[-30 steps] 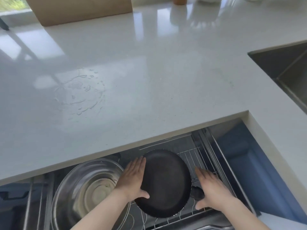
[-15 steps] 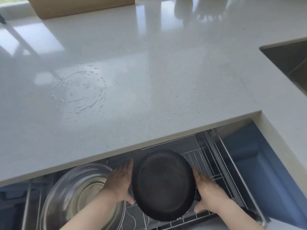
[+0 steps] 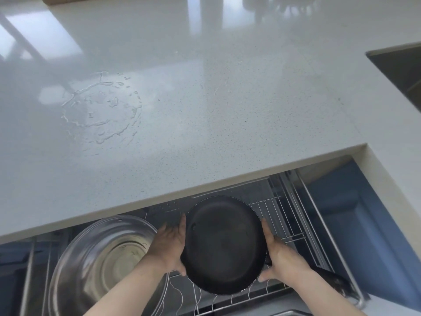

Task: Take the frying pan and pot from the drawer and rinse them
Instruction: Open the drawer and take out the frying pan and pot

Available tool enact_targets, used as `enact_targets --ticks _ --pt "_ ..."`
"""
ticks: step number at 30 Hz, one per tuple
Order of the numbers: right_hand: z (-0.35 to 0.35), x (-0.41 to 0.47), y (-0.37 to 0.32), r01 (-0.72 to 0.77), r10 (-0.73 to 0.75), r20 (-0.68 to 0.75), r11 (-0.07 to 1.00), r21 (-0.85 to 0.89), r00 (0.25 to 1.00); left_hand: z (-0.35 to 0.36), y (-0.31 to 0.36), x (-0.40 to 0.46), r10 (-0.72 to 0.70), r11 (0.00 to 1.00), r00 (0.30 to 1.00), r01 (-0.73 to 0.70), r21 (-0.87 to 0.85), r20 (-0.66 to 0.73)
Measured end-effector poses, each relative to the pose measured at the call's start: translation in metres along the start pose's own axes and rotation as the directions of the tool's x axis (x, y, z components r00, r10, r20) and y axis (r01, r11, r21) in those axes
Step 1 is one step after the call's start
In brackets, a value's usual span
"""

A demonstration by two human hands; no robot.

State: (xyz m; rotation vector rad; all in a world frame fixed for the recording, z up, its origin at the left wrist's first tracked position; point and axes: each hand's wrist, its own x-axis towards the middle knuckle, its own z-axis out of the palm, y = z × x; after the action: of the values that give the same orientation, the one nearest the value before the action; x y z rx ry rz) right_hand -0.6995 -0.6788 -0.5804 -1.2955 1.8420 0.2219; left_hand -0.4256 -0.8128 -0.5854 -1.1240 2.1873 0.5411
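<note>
Both hands have closed in: left hand (image 3: 169,245) at nine o'clock, right hand (image 3: 281,258) at three, gripping the frying pan (image 3: 224,245) rim, seemingly ready to lift from the drawer (image 3: 293,224).

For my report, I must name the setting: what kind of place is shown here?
Most likely a home kitchen. A pale stone countertop has a sink cut into it, and below it an open drawer with a wire rack holds a frying pan and a metal pot.

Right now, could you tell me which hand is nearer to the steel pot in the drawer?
The left. The left hand holds the frying pan's left edge, right beside the steel pot; the right hand holds the pan's far side, away from the pot.
</note>
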Motion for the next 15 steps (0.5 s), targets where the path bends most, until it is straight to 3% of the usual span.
enact_targets --ticks 5,15 --pt "-0.011 -0.001 -0.011 0.040 -0.041 0.012 0.996 0.074 0.999 0.001 -0.007 -0.002 -0.024 0.999 0.999 0.024 -0.027 0.024" --pt "-0.025 -0.002 -0.027 0.072 -0.072 0.016 0.997 0.023 0.997 0.006 -0.027 -0.012 -0.003 0.978 1.000 0.005 -0.209 0.010"
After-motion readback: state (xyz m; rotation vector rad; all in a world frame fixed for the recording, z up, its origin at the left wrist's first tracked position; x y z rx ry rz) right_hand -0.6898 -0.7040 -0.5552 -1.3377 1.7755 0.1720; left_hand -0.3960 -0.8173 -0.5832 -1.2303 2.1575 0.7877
